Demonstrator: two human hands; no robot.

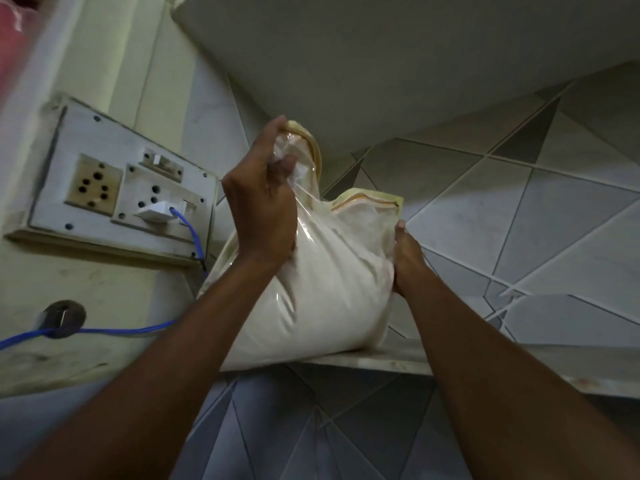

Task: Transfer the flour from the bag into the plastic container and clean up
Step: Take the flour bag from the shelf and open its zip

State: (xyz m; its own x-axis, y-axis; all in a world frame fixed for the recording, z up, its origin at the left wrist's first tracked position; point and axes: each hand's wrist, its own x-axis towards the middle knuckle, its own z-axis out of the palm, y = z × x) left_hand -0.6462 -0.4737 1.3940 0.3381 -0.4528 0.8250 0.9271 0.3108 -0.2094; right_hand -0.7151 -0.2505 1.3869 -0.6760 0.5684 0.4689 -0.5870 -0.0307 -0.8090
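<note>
A clear plastic bag of white flour (322,289) with a pale yellow top edge rests on the front edge of a stone shelf (485,365). My left hand (263,202) grips the bunched top left corner of the bag, pulling it upward. My right hand (408,258) presses flat against the bag's right side, with its fingers partly hidden behind the plastic. The bag stands upright and bulges with flour. No plastic container is in view.
A white switchboard (114,188) with sockets and a plugged adapter hangs on the wall at left, and a blue cable (104,330) runs from it. Grey patterned tiles (519,209) cover the wall behind the shelf. Another slab (381,57) overhangs from above.
</note>
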